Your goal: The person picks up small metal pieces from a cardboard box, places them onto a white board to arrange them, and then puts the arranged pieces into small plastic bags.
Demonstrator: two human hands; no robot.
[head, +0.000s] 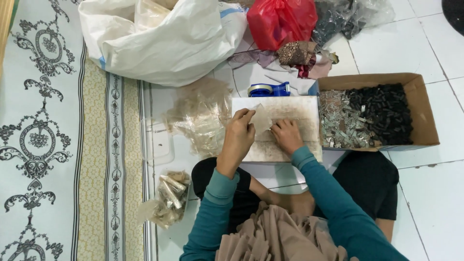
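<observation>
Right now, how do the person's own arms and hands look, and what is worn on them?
Both arms wear long teal sleeves with snug ribbed cuffs that end at the wrists. The left hand and the right hand are bare: no gloves, and no rings or watch that I can see. The fabric looks plain, without print or markings.

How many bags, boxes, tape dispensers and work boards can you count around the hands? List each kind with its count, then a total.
Big bags at the top: 3, the white sack, the red bag and the clear bag of dark pieces
Cardboard boxes: 1
Blue tape dispensers: 1
White work boards: 1
Total: 6
</observation>
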